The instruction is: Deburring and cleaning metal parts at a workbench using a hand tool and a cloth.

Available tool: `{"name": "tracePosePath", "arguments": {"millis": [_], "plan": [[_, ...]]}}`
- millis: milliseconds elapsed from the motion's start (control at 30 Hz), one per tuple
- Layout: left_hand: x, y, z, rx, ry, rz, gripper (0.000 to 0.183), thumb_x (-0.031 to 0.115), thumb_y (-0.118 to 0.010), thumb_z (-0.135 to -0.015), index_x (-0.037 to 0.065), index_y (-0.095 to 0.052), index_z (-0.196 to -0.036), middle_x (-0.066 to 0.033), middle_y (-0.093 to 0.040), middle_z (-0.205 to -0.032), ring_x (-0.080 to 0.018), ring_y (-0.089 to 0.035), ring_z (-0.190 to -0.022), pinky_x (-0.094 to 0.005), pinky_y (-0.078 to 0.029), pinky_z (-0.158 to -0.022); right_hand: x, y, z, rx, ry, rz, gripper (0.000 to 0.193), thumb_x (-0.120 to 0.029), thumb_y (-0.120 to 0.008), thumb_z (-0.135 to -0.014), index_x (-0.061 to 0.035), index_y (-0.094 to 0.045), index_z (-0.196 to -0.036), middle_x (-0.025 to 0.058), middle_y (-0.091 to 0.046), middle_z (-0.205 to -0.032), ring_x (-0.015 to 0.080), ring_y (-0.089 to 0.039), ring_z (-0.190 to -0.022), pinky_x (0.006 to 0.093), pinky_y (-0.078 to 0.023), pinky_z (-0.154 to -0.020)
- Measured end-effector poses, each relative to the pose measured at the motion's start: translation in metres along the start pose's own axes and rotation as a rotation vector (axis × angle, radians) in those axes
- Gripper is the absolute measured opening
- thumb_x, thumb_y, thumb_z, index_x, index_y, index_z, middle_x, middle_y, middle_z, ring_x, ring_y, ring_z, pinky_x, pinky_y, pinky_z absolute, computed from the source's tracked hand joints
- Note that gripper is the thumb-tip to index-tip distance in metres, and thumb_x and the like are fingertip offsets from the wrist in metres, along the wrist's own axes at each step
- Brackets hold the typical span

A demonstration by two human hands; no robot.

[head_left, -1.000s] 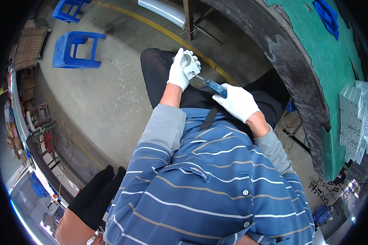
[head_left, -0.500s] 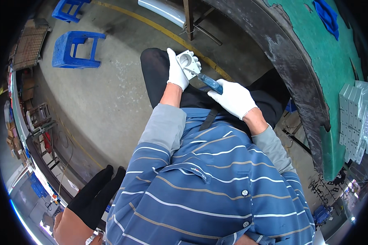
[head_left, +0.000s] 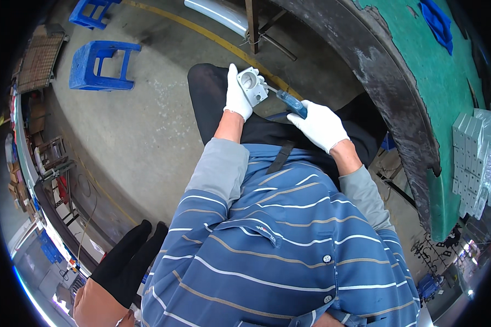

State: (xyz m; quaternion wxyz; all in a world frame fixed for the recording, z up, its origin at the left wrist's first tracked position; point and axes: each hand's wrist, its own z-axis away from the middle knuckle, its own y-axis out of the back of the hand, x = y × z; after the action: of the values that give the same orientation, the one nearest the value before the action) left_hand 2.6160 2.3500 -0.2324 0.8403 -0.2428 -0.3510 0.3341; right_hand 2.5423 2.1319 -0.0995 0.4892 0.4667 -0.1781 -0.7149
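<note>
In my gloved left hand is a silvery metal block with a large round bore, held above my lap with the fingers wrapped round its far side. My right hand, also in a white glove, grips a hand tool by its translucent blue handle. A thin metal shaft runs from that handle toward the right edge of the block. Whether its tip touches the metal cannot be made out, nor can the tip's shape.
To my right curves a green-topped table with a worn dark edge, bearing a stack of silvery metal blocks and a blue cloth. Two blue plastic stools stand at the far left. Another person's dark-clad legs show at lower left.
The tool has moved right, its shaft going from the block's face to beside its right edge. My right hand shifted right with it. The block has turned slightly in my left hand.
</note>
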Motion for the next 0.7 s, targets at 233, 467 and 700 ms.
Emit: {"name": "tracePosePath", "arguments": {"millis": [233,467,700], "plan": [[-0.002,-0.003,0.0,0.021,0.023,-0.039,0.071,0.072,-0.045,-0.098,0.007,-0.067,-0.115,-0.0131,-0.069,-0.094,-0.0279,-0.068,-0.082,-0.0424,-0.054,-0.079,0.007,-0.004,-0.002,0.048,0.041,-0.008,0.048,-0.047,-0.057,-0.101,-0.0018,-0.071,-0.107,0.0146,-0.075,-0.103,0.0348,-0.071,-0.09,0.0394,-0.056,-0.083],[-0.001,0.003,-0.003,-0.059,0.081,-0.046,0.066,0.066,-0.044,-0.099,0.007,-0.067,-0.117,-0.014,-0.069,-0.095,-0.0294,-0.067,-0.084,-0.044,-0.052,-0.079,0.002,0.005,-0.005,0.022,-0.03,-0.044,0.049,-0.05,-0.06,-0.1,-0.003,-0.07,-0.11,0.013,-0.074,-0.103,0.0322,-0.071,-0.091,0.0388,-0.054,-0.087],[0.001,0.009,-0.006,-0.136,0.164,0.07,0.055,0.049,-0.046,-0.097,0.004,-0.065,-0.122,-0.0169,-0.068,-0.101,-0.0352,-0.066,-0.088,-0.049,-0.052,-0.085,-0.004,0.013,-0.011,0.074,0.011,-0.069,0.05,-0.051,-0.06,-0.1,-0.0037,-0.071,-0.11,0.0121,-0.074,-0.102,0.031,-0.07,-0.09,0.0388,-0.054,-0.087]]}}
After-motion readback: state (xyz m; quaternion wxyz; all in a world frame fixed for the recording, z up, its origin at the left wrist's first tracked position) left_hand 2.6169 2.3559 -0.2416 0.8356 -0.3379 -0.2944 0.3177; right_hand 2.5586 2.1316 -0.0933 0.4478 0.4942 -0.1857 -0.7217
